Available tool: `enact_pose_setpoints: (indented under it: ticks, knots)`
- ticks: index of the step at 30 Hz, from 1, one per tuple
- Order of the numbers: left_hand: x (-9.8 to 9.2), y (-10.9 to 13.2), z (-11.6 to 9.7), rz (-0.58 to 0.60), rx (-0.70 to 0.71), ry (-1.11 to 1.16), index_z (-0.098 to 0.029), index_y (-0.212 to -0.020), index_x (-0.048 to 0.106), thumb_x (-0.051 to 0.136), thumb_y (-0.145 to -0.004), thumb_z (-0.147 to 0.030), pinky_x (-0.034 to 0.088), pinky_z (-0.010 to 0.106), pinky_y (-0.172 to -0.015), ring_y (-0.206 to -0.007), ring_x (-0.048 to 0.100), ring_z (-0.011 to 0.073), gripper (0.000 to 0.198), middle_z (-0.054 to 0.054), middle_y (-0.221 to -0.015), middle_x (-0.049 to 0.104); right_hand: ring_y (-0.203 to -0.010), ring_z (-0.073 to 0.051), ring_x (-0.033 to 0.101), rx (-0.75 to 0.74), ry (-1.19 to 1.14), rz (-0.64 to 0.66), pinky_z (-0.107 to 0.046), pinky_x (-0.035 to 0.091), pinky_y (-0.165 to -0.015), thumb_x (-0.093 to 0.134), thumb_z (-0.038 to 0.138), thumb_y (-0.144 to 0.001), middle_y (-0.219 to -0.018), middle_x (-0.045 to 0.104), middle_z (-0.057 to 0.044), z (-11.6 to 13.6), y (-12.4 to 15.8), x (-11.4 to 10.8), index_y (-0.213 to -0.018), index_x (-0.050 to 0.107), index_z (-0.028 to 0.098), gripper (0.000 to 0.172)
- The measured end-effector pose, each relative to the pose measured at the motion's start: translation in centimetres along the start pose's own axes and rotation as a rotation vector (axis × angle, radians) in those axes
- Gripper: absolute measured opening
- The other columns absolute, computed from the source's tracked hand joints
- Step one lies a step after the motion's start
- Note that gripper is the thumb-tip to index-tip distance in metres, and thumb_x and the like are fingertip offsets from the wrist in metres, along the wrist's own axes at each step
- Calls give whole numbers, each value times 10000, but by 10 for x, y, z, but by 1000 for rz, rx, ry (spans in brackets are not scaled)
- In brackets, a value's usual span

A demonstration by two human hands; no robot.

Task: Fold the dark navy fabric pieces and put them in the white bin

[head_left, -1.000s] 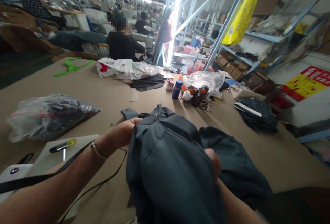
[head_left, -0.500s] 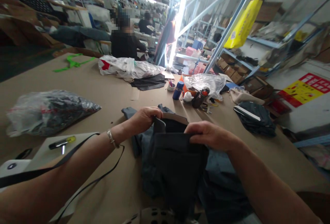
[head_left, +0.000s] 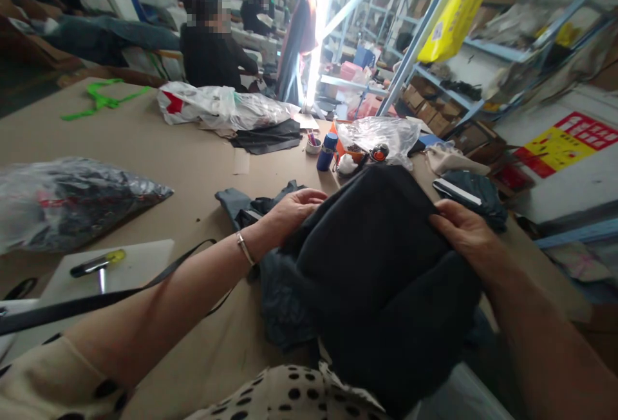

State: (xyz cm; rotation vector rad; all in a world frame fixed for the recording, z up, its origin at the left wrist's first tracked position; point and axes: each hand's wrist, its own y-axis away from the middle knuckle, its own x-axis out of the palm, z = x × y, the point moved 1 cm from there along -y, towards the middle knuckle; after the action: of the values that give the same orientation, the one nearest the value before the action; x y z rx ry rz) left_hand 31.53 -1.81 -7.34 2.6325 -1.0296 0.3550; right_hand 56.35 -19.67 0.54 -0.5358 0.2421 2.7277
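Note:
A dark garment (head_left: 376, 278) is held up in front of me, spread between my two hands and covering much of the table. My left hand (head_left: 297, 210), with a bracelet on its wrist, pinches the garment's upper left edge. On the other side, my right hand (head_left: 458, 223) grips the upper right edge between thumb and fingers. Under and behind it lies more blue-grey cloth (head_left: 284, 304), crumpled on the brown table (head_left: 193, 169).
A plastic bag (head_left: 72, 204) and a yellow-handled hammer-like tool (head_left: 99, 265) lie left. A blue bottle (head_left: 327, 151), a small cup (head_left: 313, 145) and a clear bag (head_left: 386, 133) stand beyond; folded dark clothing (head_left: 470, 194) is right. A person (head_left: 210, 53) sits behind the table.
The dark garment has been raised and spread wider, and it now hides its opening. My right hand has moved right and slightly up, my left hand slightly right and up. The view has shifted.

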Motion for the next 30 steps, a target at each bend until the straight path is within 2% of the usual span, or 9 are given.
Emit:
enact_pose_setpoints:
  ticks: [4, 6, 10, 15, 18, 20, 23, 27, 30]
  knots:
    - [-47, 1, 55, -229, -22, -534, -132, -789, 639, 601, -668, -240, 463, 260, -620, -644, 564, 140, 167, 19, -713, 626, -701, -217, 596, 144, 451, -303, -388, 453, -659, 528, 465, -791, -841, 626, -137, -54, 28, -90, -928, 565, 209, 293]
    - [-70, 7, 83, -282, 12, -815, -145, -792, 646, 565, -682, -230, 466, 296, -709, -714, 578, 170, 161, 34, -761, 634, -902, -318, 585, 61, 848, -443, -470, 425, -759, 437, 486, -829, -998, 588, -248, -79, 42, -106, -1081, 548, 141, 441]
    - [-86, 25, 125, -285, 100, -1141, -148, -842, 626, 506, -757, -230, 443, 335, -845, -870, 575, 204, 169, 78, -889, 622, -1251, -365, 355, -228, 1195, -364, -517, 328, -966, 342, 533, -849, -1339, 407, -225, -122, 72, -44, -1324, 400, 124, 631]
    - [-48, 36, 137, -167, 281, -1349, -156, -919, 610, 490, -808, -195, 411, 364, -913, -1008, 508, 222, 168, 107, -1053, 572, -1335, -388, 198, 97, 1346, 10, -610, 165, -1014, 492, 575, -769, -1462, 293, -101, -207, 91, 67, -1340, 423, 291, 641]
    - [-15, 34, 144, 81, 284, -1466, -204, -1032, 594, 549, -779, -204, 394, 413, -927, -1115, 448, 266, 258, 97, -1181, 536, -1346, -398, 163, 300, 1349, 130, -594, 103, -1038, 488, 571, -767, -1430, 344, -149, -266, 92, 77, -1241, 557, 207, 601]
    - [2, 32, 153, 250, 227, -1554, -247, -1194, 516, 684, -676, -291, 327, 546, -952, -1219, 350, 365, 547, 114, -1331, 439, -1359, -390, 118, 313, 1337, 150, -578, 63, -1053, 475, 581, -769, -1438, 329, -153, -291, 90, 70, -1228, 571, 188, 612]
    - [15, 30, 170, 403, 152, -1671, -276, -1286, 432, 798, -520, -360, 190, 715, -910, -1252, 259, 475, 853, 157, -1427, 316, -1368, -378, 84, 288, 1303, 135, -571, 32, -1061, 480, 579, -765, -1452, 297, -155, -300, 88, 59, -1276, 521, 172, 655]
    - [14, 23, 175, 365, 220, -1705, -209, -987, 603, 524, -784, -149, 313, 571, -889, -1067, 486, 323, 227, 139, -1141, 551, -1338, -374, 195, 315, 1169, 89, -557, 126, -1058, 552, 457, -751, -1402, 368, -160, -267, 81, 58, -1234, 543, 156, 569]
    - [7, 17, 168, 330, 197, -1582, -171, -827, 589, 402, -775, -26, 399, 399, -795, -846, 551, 217, 243, 91, -857, 598, -1163, -298, 449, 157, 835, -18, -452, 309, -996, 492, 343, -816, -1181, 548, -136, -220, 73, 69, -1018, 630, 175, 297]
